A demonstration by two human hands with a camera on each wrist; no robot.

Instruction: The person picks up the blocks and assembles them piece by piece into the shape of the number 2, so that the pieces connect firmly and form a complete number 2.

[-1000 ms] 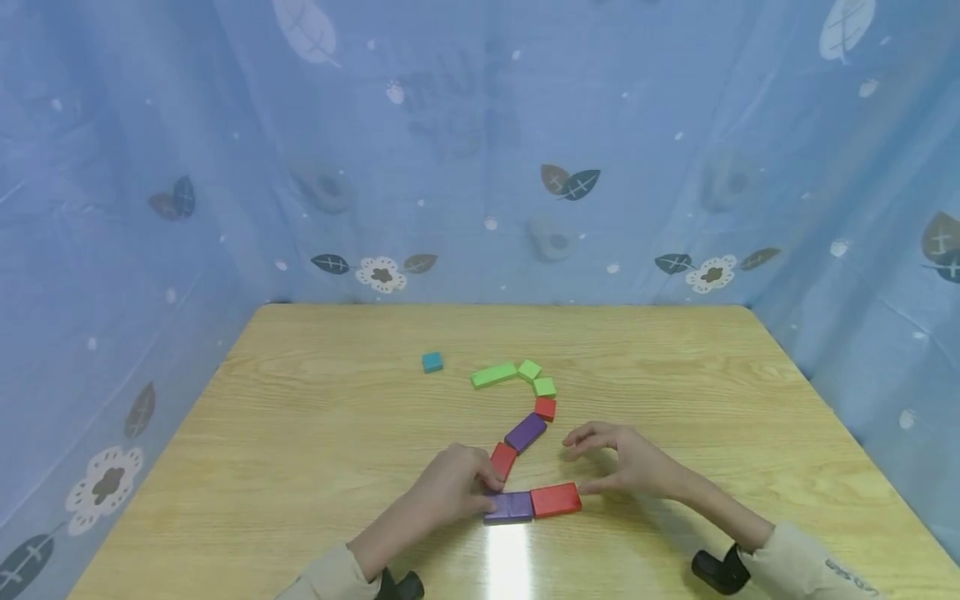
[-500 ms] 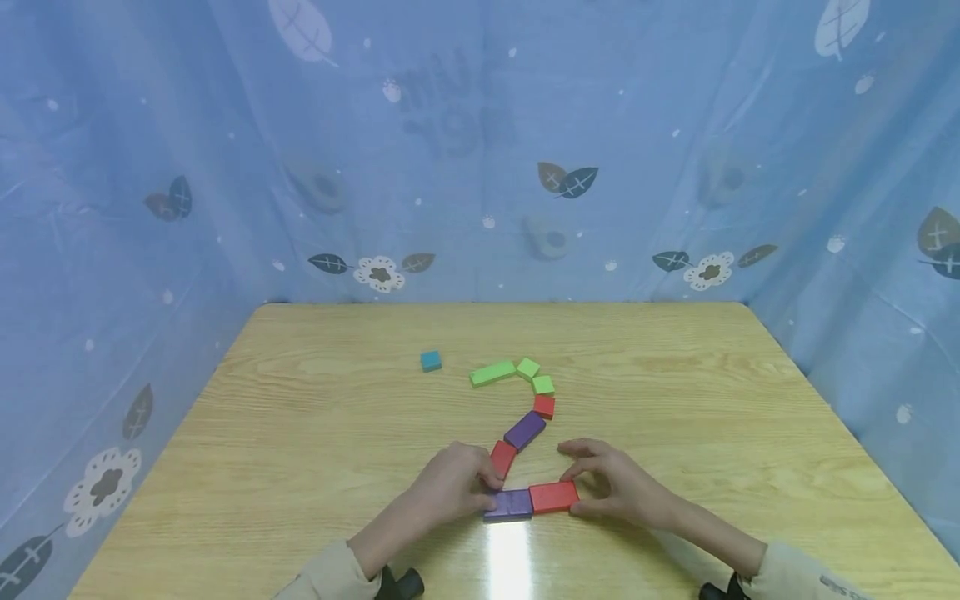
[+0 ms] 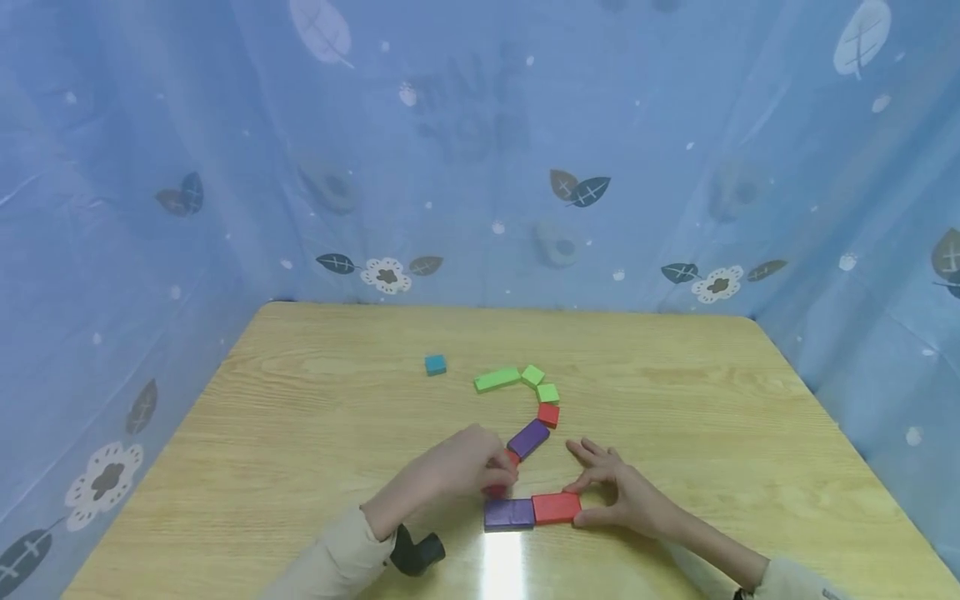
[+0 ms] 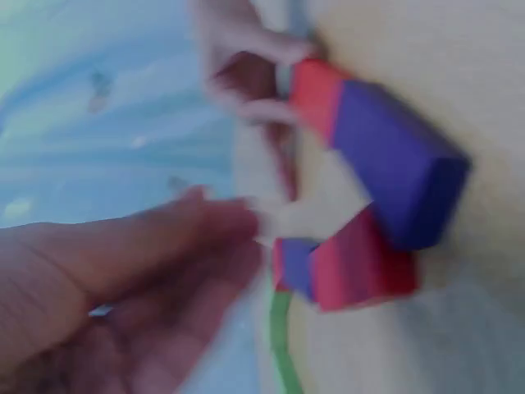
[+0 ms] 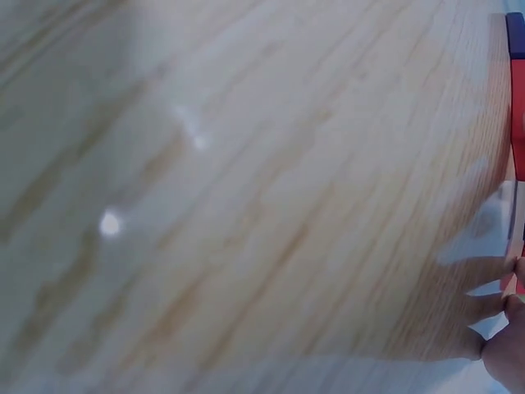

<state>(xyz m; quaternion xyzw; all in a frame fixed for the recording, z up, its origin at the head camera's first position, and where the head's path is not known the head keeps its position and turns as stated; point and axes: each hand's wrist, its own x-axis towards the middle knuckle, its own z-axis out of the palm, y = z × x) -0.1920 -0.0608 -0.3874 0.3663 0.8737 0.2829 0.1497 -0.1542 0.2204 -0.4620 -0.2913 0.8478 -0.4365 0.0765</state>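
Note:
My right hand (image 3: 626, 500) pinches the right end of a red block (image 3: 557, 507) between thumb and index finger; the other fingers are spread. That block lies end to end with a purple block (image 3: 509, 515). My left hand (image 3: 468, 467) hovers over another red block (image 4: 361, 267), partly covering it in the head view. The left wrist view, though blurred, shows the left fingers fairly straight and apart from the blocks. Beyond, the chain runs through a purple block (image 3: 528, 438), a small red block (image 3: 548, 415), two small green blocks (image 3: 547, 393) and a long green block (image 3: 497, 380).
A small blue block (image 3: 435, 365) lies alone, left of the long green one. All the blocks are on a wooden table (image 3: 337, 417). A patterned blue curtain (image 3: 480, 150) surrounds its back and sides.
My right hand has closed in on the red block's right end and now pinches it. My left hand has come off the purple block and moved up over the red block behind it.

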